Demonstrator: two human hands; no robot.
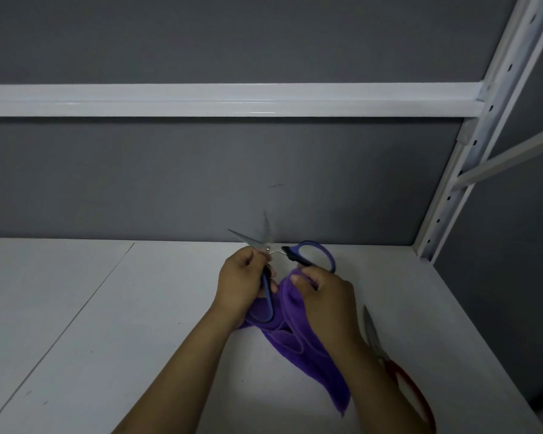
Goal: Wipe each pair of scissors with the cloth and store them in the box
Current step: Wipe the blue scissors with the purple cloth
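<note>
Head view looks down on our two hands working over a white shelf board (pixel 123 324); our left hand (pixel 242 278) curls tightly round one handle of the blue scissors (pixel 268 246), whose loop pokes out below the fingers against the cloth; the scissors are held up off the board with their blades spread apart and pointing away from us towards the grey wall (pixel 201 183); their other handle loop sticks out to the right, just beyond our right hand (pixel 326 296); that hand pinches a bunched fold of the purple cloth (pixel 298 343), which hangs between both hands and trails onto the board near us; red scissors (pixel 373 336) lie flat on the board to the right, blades closed, partly hidden by our right forearm; a white rail (pixel 232 100) crosses the wall above.
</note>
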